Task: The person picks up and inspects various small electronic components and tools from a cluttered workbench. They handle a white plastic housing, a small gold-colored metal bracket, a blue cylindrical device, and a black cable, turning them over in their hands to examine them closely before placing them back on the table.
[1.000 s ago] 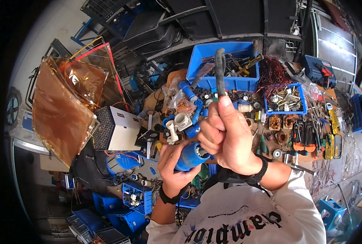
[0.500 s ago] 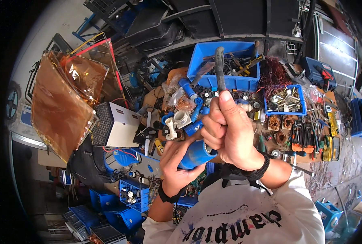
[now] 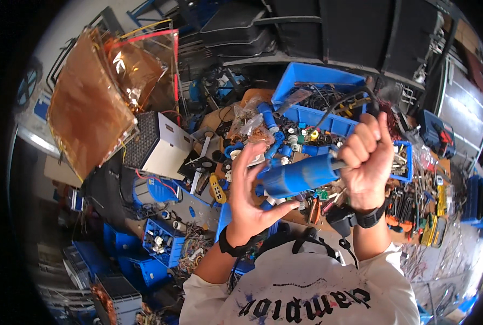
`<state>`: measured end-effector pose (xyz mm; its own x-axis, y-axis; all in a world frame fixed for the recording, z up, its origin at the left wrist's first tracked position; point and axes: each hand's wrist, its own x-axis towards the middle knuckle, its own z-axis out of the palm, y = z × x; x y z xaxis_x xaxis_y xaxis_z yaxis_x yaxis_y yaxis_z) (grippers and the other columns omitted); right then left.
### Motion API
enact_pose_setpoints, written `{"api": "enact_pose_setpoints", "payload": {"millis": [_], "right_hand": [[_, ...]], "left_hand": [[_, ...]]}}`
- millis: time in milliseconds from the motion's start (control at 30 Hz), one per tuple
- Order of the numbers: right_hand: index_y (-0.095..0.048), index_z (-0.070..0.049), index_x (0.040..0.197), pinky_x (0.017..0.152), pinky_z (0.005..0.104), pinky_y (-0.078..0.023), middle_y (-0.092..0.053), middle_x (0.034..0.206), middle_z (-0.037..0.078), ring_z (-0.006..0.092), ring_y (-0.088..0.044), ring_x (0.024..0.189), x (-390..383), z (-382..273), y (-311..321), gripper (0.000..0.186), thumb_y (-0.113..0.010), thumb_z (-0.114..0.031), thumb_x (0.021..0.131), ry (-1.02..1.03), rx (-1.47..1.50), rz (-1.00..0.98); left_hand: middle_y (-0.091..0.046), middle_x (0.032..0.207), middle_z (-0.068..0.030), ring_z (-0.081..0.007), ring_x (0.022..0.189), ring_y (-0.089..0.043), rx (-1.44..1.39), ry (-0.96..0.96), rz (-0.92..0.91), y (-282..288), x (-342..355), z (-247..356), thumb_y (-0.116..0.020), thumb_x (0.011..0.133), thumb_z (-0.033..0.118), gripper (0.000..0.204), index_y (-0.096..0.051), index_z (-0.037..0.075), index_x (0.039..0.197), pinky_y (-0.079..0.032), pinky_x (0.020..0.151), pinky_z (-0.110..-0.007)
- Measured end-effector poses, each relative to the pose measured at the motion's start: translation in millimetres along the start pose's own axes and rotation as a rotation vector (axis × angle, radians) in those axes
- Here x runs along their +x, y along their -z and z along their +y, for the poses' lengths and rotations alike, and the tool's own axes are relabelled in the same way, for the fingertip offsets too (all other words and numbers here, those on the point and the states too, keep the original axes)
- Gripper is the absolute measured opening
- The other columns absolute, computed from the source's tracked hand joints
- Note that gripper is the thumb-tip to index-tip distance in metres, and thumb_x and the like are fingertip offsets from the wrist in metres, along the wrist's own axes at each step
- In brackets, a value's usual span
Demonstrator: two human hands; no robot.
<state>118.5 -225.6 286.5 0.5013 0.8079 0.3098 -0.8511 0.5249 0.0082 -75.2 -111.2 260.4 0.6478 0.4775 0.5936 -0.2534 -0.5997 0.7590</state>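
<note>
A blue, worn cylindrical piece [image 3: 298,176], which looks like a large plug, hangs tilted between my hands above the bench. My right hand [image 3: 369,157] is closed at its right end, round a dark cable [image 3: 372,95] that rises from the fist and bends over. Just how the cable joins the blue piece is hidden by my fingers. At the other end my left hand [image 3: 249,197] is open, thumb and fingers spread beside the blue piece. Whether it touches the piece I cannot tell.
Behind my hands is a blue bin [image 3: 285,89] of tools. Blue and white fittings [image 3: 293,140] crowd the bench. To the right lie pliers and a yellow case [image 3: 432,232]. A white-and-black box [image 3: 168,149] stands left, near brown sheets [image 3: 87,108].
My left hand has opened from round the blue piece. My right hand has moved right, still gripping the cable, and the blue piece has swung up and right. The view has shifted a little.
</note>
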Motion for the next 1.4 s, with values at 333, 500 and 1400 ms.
{"api": "enact_pose_setpoints", "payload": {"millis": [333, 500, 1400], "right_hand": [[-0.034, -0.013, 0.072, 0.041, 0.0254, -0.013, -0.019, 0.057, -0.006, 0.0066, -0.015, 0.045, 8, -6, 17, 0.036, -0.040, -0.027, 0.105, 0.025, 0.234, -0.094], [-0.033, -0.013, 0.071, 0.042, 0.0260, -0.016, -0.019, 0.061, -0.005, 0.0074, -0.017, 0.047, 8, -6, 54, 0.036, -0.039, -0.024, 0.104, -0.021, 0.238, 0.056], [-0.036, -0.012, 0.070, 0.040, 0.0247, -0.017, -0.023, 0.058, -0.005, 0.0066, -0.017, 0.046, -4, -3, 52, 0.038, -0.038, -0.028, 0.104, -0.017, -0.072, 0.257]], "left_hand": [[-0.052, 0.128, -0.0134, -0.0201, 0.112, -0.057, -0.869, 0.580, 0.086, -18, -3, 12, -0.081, 0.078, 0.009, 0.072, -0.039, -0.001, 0.136, -0.053, 0.090, -0.032], [-0.062, 0.121, -0.0127, -0.0193, 0.113, -0.059, -0.397, 0.168, 0.200, -32, 15, 21, -0.077, 0.078, 0.007, 0.050, -0.050, -0.001, 0.120, -0.046, 0.098, -0.035], [-0.066, 0.114, -0.0126, -0.0205, 0.106, -0.063, -0.272, 0.121, 0.057, -29, 7, 10, -0.080, 0.075, 0.007, 0.049, -0.047, 0.003, 0.111, -0.047, 0.095, -0.035]]}}
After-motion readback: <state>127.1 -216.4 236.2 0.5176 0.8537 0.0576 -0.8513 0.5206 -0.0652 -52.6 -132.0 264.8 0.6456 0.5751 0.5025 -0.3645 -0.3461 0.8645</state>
